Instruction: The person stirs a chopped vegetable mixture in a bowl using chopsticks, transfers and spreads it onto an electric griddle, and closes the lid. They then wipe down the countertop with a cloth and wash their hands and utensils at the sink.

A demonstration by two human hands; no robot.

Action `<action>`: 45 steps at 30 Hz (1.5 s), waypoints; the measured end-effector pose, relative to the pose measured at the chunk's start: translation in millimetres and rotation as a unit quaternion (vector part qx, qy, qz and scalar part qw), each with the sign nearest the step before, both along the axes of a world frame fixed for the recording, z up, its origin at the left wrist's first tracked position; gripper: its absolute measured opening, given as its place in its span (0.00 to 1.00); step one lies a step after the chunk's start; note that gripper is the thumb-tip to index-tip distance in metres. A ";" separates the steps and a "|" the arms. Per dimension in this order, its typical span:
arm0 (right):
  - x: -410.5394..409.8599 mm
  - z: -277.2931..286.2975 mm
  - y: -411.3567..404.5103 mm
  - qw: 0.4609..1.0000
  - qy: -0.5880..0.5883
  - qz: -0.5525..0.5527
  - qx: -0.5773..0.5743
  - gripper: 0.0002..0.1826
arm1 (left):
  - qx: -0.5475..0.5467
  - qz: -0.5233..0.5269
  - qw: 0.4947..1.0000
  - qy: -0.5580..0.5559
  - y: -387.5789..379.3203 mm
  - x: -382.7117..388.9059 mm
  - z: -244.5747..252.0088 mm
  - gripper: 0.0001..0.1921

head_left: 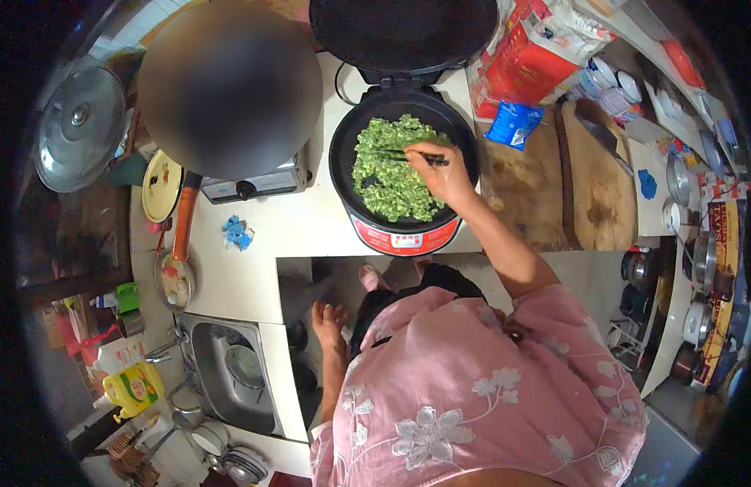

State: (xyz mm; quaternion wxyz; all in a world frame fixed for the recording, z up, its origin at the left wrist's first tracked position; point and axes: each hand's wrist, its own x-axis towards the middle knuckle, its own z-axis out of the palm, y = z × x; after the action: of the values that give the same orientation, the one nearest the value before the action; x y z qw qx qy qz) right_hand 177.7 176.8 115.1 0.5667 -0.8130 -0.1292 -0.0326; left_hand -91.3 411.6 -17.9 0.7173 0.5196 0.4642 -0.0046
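Note:
Green chopped vegetable mixture point(387, 195) lies spread over the black plate of a round electric griddle point(345, 176) with a red front panel. The griddle's black lid point(406, 30) stands raised behind it. My right hand point(439, 170) grips dark chopsticks point(394, 154) above the mixture; their tips are at or in it. My left hand point(330, 319) hangs low beside my body, off the counter's front edge, fingers somewhat apart and holding nothing.
A gas stove point(260, 182) stands left, partly behind a blurred round patch. A pan's orange handle point(183, 225) juts over the white counter. Right are wooden cutting boards point(521, 201), a cleaver point(598, 131) and a blue packet point(514, 125). A sink point(208, 377) lies lower left.

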 end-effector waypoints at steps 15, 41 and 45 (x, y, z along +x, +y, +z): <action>55.3 -5.3 -43.1 0.985 0.119 -0.093 0.088 0.10 | -0.015 0.015 0.999 0.024 3.7 -9.9 -3.0 0.27; 42.3 -24.0 -91.8 0.969 0.133 -0.151 0.140 0.12 | -0.006 -0.023 1.000 0.013 0.5 10.5 -7.7 0.26; 35.9 -21.8 -110.2 0.960 0.138 -0.199 0.141 0.12 | -0.012 -0.019 1.000 0.016 1.3 6.7 -4.5 0.26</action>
State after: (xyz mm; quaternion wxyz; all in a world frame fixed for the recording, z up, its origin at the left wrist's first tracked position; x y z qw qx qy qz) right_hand 213.6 66.6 93.3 0.6702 -0.7305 0.1209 -0.0504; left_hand -84.5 412.8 -22.4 0.7159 0.5199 0.4649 -0.0321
